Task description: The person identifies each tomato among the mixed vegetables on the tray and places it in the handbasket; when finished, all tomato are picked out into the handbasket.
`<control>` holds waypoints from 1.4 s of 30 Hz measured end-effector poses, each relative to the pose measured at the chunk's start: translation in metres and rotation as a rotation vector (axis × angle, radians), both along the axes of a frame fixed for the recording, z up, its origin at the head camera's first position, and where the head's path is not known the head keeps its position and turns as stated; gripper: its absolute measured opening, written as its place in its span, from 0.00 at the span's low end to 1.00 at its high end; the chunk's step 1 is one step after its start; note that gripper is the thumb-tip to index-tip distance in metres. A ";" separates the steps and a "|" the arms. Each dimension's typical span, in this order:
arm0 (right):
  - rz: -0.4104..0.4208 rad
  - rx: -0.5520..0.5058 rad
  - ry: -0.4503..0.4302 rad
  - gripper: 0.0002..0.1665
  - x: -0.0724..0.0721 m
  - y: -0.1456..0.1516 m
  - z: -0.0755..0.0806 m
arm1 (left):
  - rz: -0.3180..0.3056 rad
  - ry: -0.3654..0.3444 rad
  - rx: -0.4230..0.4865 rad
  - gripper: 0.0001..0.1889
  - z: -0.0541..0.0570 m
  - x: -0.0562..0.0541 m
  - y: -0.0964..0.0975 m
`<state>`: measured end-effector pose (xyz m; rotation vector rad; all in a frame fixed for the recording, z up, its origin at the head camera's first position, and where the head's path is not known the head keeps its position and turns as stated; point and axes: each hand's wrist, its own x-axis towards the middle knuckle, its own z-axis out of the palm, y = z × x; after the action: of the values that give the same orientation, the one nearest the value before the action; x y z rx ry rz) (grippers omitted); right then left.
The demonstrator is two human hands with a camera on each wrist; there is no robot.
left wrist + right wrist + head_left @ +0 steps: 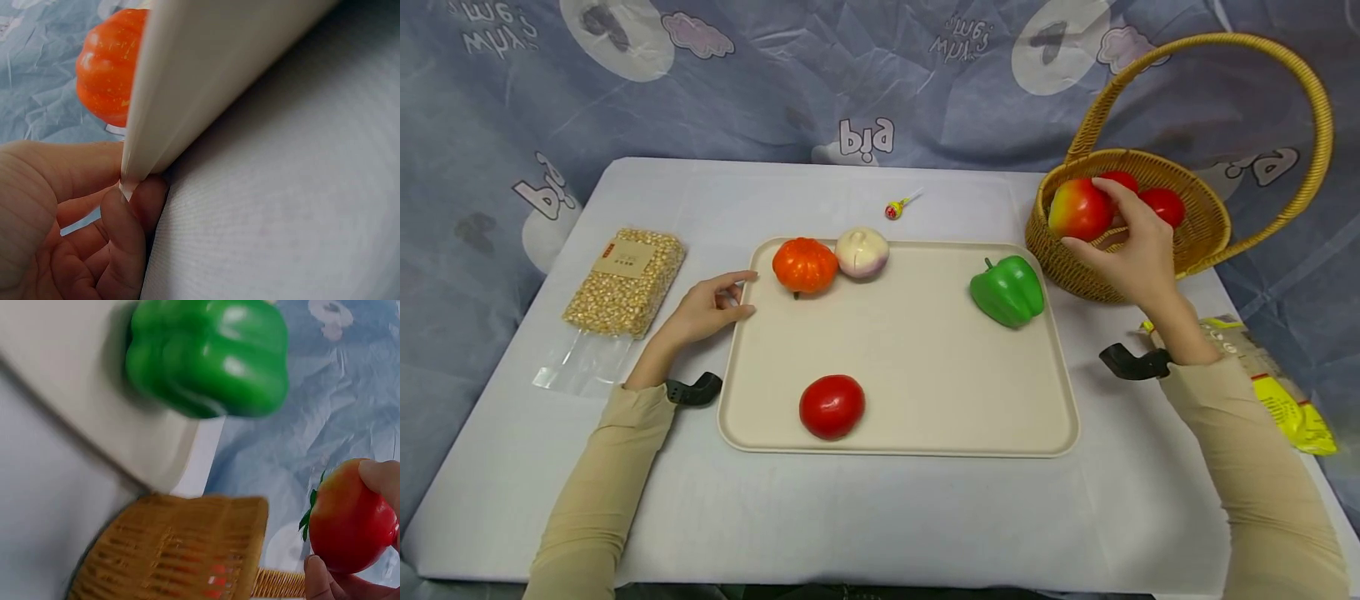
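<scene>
My right hand [1135, 246] grips a red-and-yellow tomato [1081, 209] at the mouth of a yellow wicker basket [1067, 267]. Green leaves show on the tomato's stem end in the right wrist view. Inside the basket lie red round fruits [1163, 206], partly hidden. At the left rim of a beige tray [925, 358], my left hand [703, 308] pinches the edge, with fingertips tucked below it in the left wrist view. On the tray sit an orange pumpkin [805, 266], a white and purple bulb [862, 252], a green bell pepper [1008, 292] and a red tomato [832, 407].
A clear bag of yellow kernels [625, 283] lies left of the tray. Behind the tray is a small wrapped lollipop [895, 208]. A yellow and clear packet [1270, 383] lies partly under the right forearm. The basket's tall handle [1318, 125] arches rightward.
</scene>
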<state>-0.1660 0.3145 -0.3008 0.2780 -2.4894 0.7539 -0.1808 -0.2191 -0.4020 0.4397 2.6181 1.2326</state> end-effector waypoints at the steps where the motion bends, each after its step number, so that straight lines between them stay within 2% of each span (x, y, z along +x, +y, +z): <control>1: -0.012 -0.007 -0.011 0.41 -0.001 0.003 0.000 | -0.001 0.002 -0.002 0.27 0.000 0.000 0.000; 8: -0.098 -0.034 -0.082 0.39 -0.010 0.027 -0.006 | -0.001 -0.002 0.006 0.26 0.002 0.001 0.001; 14: -0.179 -0.012 -0.153 0.39 -0.019 0.046 -0.010 | -0.001 -0.010 0.014 0.27 0.001 0.001 0.001; 17: -0.192 -0.011 -0.208 0.40 -0.024 0.053 -0.012 | 0.001 -0.013 0.007 0.26 0.003 0.002 0.002; 25: -0.210 0.003 -0.403 0.42 -0.036 0.074 -0.023 | -0.020 -0.003 0.026 0.24 0.031 0.017 0.015; 30: -0.213 -0.003 -0.472 0.43 -0.042 0.082 -0.025 | -0.017 0.001 0.020 0.24 0.029 0.016 0.013; 33: -0.210 0.009 -0.499 0.44 -0.043 0.084 -0.024 | -0.009 -0.006 0.013 0.24 0.031 0.018 0.015; 34: -0.211 0.018 -0.510 0.44 -0.043 0.086 -0.025 | -0.010 -0.009 0.008 0.24 0.037 0.021 0.017; 38: -0.213 0.062 -0.542 0.45 -0.045 0.090 -0.026 | -0.008 -0.010 0.000 0.24 0.035 0.020 0.017; 42: -0.203 0.102 -0.592 0.47 -0.049 0.092 -0.026 | -0.001 -0.013 0.009 0.25 0.022 0.013 0.012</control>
<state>-0.2152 0.4063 -0.3271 -0.1958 -3.0530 0.6971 -0.1682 -0.2071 -0.3796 0.4327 2.6029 1.2430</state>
